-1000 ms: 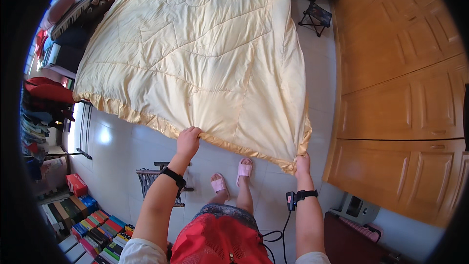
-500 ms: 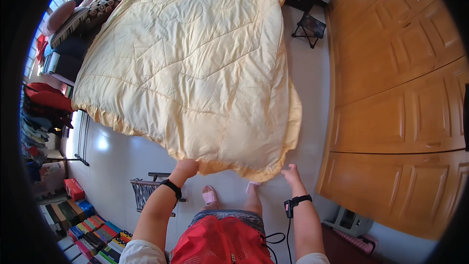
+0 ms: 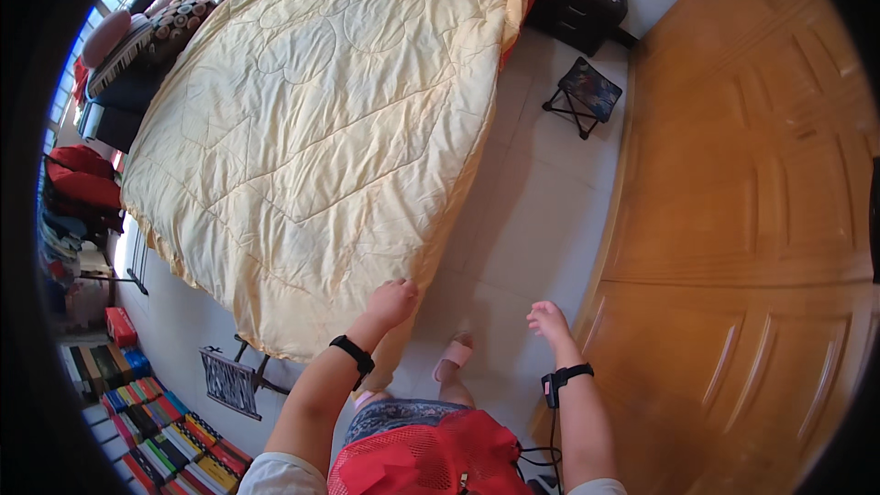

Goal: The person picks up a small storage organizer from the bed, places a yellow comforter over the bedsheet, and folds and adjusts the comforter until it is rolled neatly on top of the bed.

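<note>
A pale yellow quilt (image 3: 302, 128) with stitched lines covers the bed and hangs over its near end and right side. My left hand (image 3: 394, 301) is in front of the quilt's near right part, its fingers curled inward. Whether any fabric is between them is hidden, and no pulled fold shows there. To the right of the quilt, over the floor, my right hand (image 3: 548, 319) is in the air with its fingers loosely bent and apart, holding nothing.
Wooden wardrobe doors (image 3: 706, 220) line the right side. A folding stool (image 3: 588, 92) stands by the dark nightstand (image 3: 579, 14). Another folding stool (image 3: 231, 383) is near the bed's foot. Rows of books (image 3: 174, 440) lie at lower left. Clothes and cushions (image 3: 151, 37) are piled left.
My view has shifted right and forward along the bed. My left hand has gone from the quilt's near edge to its right part. My right hand is now farther from the quilt.
</note>
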Tool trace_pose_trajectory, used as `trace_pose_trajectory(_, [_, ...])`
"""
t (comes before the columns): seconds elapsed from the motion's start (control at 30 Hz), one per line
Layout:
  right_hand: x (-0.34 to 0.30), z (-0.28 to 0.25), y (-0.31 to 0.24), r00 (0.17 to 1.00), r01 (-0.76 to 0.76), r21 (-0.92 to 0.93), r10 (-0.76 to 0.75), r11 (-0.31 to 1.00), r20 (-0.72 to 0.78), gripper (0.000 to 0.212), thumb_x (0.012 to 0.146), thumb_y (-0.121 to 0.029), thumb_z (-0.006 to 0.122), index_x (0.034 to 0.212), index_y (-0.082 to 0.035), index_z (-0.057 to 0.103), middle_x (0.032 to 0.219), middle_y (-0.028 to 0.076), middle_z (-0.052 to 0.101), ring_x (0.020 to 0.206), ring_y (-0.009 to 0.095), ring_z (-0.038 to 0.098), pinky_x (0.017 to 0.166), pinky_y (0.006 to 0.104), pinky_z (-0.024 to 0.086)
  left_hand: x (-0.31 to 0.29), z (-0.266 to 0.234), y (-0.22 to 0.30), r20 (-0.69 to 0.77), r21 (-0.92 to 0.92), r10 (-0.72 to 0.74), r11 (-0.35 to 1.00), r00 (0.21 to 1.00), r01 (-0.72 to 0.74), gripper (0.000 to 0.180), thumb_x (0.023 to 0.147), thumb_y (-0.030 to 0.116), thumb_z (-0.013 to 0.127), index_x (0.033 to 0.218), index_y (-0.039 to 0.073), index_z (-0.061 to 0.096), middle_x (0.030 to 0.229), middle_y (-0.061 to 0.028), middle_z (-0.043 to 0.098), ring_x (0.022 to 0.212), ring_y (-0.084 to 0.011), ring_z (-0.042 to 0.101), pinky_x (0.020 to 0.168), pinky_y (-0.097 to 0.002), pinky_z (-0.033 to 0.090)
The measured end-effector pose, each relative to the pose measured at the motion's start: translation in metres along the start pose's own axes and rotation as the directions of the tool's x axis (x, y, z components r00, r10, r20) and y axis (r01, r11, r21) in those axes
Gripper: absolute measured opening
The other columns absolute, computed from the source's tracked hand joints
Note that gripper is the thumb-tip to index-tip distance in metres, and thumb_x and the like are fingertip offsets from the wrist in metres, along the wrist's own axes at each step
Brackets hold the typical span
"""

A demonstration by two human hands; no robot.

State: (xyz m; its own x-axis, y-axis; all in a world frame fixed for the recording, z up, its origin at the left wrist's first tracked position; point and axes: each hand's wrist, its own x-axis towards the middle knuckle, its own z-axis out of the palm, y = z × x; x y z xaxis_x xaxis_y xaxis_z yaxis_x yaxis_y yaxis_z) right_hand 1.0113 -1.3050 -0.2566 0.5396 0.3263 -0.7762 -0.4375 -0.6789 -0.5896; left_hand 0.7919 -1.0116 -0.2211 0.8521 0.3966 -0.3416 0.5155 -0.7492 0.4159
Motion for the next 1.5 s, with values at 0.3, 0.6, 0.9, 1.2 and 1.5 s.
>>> trace_pose_trajectory(0.3, [0.102,-0.035,-0.176,0.982,0.145,0.113,-0.158,0.983,0.107,0.023,0.091,-0.02,0.048,0.111,-0.009,0.05,0.094,0.006,0.063,0.075,0.012,0.058,0.062,0.0252,0.046,0.151,-0.041,0.039,-0.23,-0.124,-0.08,0.991,0.97,0.052,0.046,0.072,0.019,0.064,0.116,0.014,0.052,0.117,-0.0127,0.052,0.11,-0.0341,0.048,0.09,-0.043,0.042])
trace_pose_trajectory(0.6, [0.216,-0.004,-0.321,0.968,0.127,0.179,-0.161,0.976,0.191,0.032,0.09,-0.02,0.048,0.119,-0.007,0.043,0.105,0.01,0.058,0.073,0.016,0.06,0.058,0.0263,0.047,0.283,-0.082,-0.001,-0.275,-0.105,-0.366,0.93,0.889,0.351,0.066,0.069,0.019,0.069,0.129,0.015,0.04,0.134,-0.0111,0.041,0.119,-0.0375,0.042,0.093,-0.0488,0.04])
trace_pose_trajectory(0.9, [0.304,-0.004,-0.411,0.983,-0.044,0.264,-0.006,0.964,0.186,0.039,0.089,-0.019,0.049,0.125,-0.006,0.041,0.1,0.01,0.058,0.056,0.015,0.058,0.046,0.0256,0.046,0.313,-0.105,0.019,-0.147,0.001,-0.527,0.846,0.837,0.533,0.061,0.067,0.013,0.07,0.121,0.011,0.043,0.119,-0.0107,0.044,0.108,-0.0388,0.048,0.08,-0.0446,0.049])
trace_pose_trajectory(1.2, [0.34,0.004,-0.424,0.925,-0.221,0.391,0.066,0.893,0.373,0.027,0.087,-0.013,0.052,0.114,-0.016,0.048,0.073,0.001,0.059,0.052,0.012,0.052,0.047,0.0261,0.044,0.315,-0.109,0.024,-0.114,0.036,-0.522,0.848,0.845,0.529,0.061,0.064,0.011,0.071,0.118,0.009,0.043,0.115,-0.0105,0.045,0.102,-0.0372,0.05,0.073,-0.0441,0.051])
trace_pose_trajectory(1.5, [0.328,-0.033,-0.43,0.947,-0.018,0.465,-0.134,0.885,0.292,0.036,0.089,-0.008,0.044,0.124,-0.011,0.038,0.094,0.01,0.059,0.069,0.019,0.062,0.057,0.0324,0.052,0.318,-0.104,0.018,-0.125,0.069,-0.512,0.85,0.85,0.522,0.06,0.065,0.011,0.07,0.118,0.01,0.041,0.114,-0.009,0.044,0.104,-0.036,0.049,0.072,-0.0429,0.052])
